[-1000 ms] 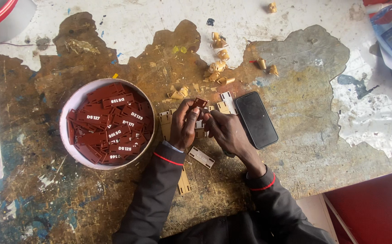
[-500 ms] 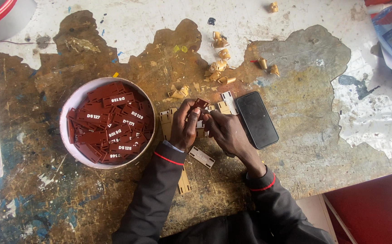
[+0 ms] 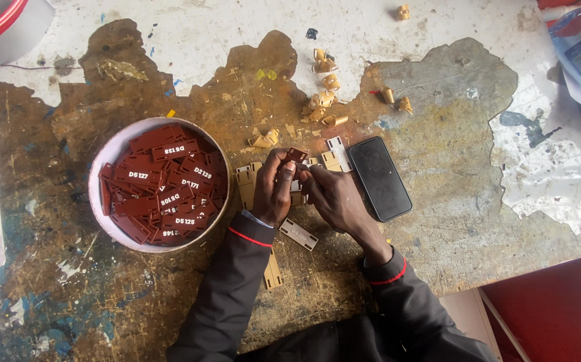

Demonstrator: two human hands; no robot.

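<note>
Both hands meet at the worn table's middle, fingers pinched together on a small dark-red plastic tag (image 3: 296, 155): the left hand (image 3: 274, 191) curls around it from the left, the right hand (image 3: 331, 198) from the right. Just left stands a white round bowl (image 3: 106, 157) of red tags; a black phone (image 3: 379, 177) lies just right. Bare, paint-worn wooden tabletop (image 3: 451, 201) stretches beyond it. Nothing has shifted since the earlier frames.
</note>
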